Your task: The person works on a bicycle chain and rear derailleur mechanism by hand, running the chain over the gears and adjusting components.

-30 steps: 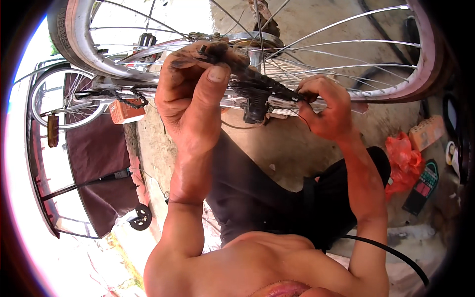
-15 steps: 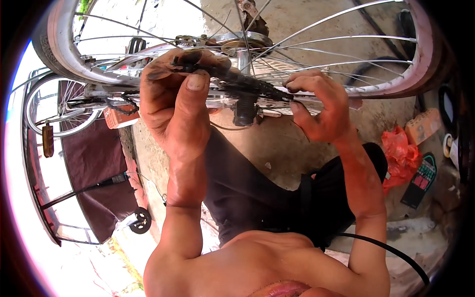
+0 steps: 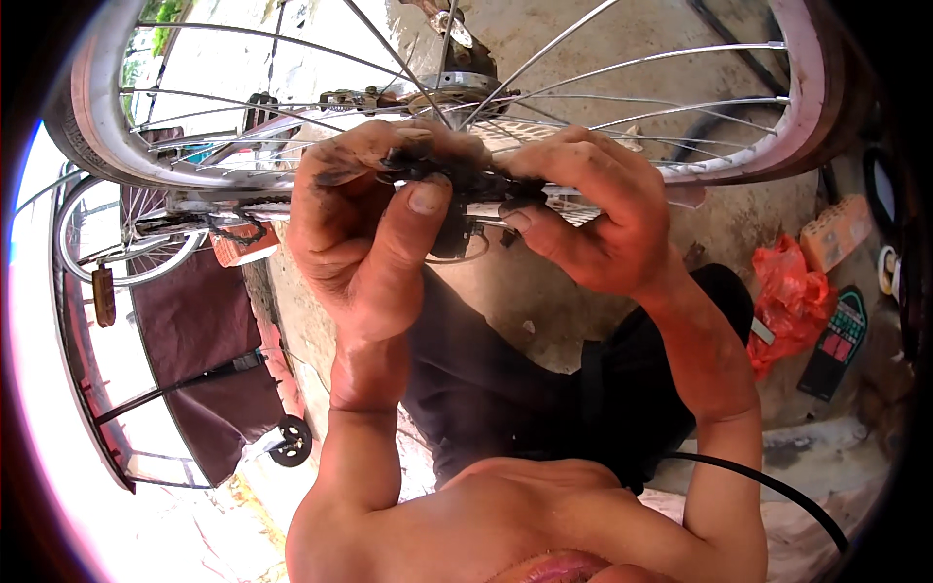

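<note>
A greasy black bicycle part, which looks like a rear derailleur point(image 3: 474, 183), is held up between both hands. My left hand point(image 3: 364, 219) pinches its left end between thumb and bent fingers, with black grease on the skin. On the opposite end, the thumb and fingertips of my right hand point(image 3: 607, 209) close on it. Fingers cover much of the part, and a dark block hangs below its middle. Just behind the hands stands a spoked bicycle wheel point(image 3: 724, 167) with a hub and sprocket point(image 3: 462, 83).
At the left, a greasy chain point(image 3: 238, 228) hangs near a brick point(image 3: 243, 248), with another wheel point(image 3: 73, 228) and a maroon cloth panel point(image 3: 185, 316) beyond. To the right lie a red plastic bag point(image 3: 789, 301), a brick point(image 3: 836, 233) and a dark sandal-shaped piece point(image 3: 831, 350).
My right hand has moved left, closer to my left hand, and the derailleur is now more covered by fingers. The wheel sits slightly farther left and higher in view.
</note>
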Tool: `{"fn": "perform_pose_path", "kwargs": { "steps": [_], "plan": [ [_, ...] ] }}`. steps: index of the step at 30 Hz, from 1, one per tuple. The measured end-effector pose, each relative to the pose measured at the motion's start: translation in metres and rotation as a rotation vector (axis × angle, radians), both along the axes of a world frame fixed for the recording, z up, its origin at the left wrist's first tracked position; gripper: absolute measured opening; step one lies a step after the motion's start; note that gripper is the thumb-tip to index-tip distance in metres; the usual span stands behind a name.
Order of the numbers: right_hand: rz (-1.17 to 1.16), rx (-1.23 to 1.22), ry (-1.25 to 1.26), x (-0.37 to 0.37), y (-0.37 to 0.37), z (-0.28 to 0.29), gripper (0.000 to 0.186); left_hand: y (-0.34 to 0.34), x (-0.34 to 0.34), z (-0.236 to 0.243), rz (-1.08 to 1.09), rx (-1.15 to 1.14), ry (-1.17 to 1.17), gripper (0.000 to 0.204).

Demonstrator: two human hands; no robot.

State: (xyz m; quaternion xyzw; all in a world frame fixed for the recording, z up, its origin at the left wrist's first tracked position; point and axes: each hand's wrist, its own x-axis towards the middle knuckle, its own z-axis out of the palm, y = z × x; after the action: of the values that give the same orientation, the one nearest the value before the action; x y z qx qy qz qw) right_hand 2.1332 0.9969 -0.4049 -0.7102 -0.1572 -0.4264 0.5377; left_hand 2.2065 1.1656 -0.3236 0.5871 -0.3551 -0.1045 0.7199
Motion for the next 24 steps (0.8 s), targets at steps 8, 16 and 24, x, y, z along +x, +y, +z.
{"fn": "perform_pose_path", "kwargs": {
  "steps": [8, 16, 24],
  "plan": [
    [0.001, 0.056, 0.008, 0.001, 0.0, 0.011, 0.031, -0.003, 0.007, -0.002, -0.022, 0.15, -0.173, 0.027],
    [0.003, 0.079, 0.036, -0.001, 0.001, 0.013, 0.024, 0.0, 0.009, 0.002, -0.069, 0.201, -0.166, 0.029],
    [0.017, 0.133, 0.021, 0.0, 0.004, 0.012, 0.025, 0.005, 0.018, -0.003, -0.15, 0.135, -0.154, 0.029]
  ]
}}
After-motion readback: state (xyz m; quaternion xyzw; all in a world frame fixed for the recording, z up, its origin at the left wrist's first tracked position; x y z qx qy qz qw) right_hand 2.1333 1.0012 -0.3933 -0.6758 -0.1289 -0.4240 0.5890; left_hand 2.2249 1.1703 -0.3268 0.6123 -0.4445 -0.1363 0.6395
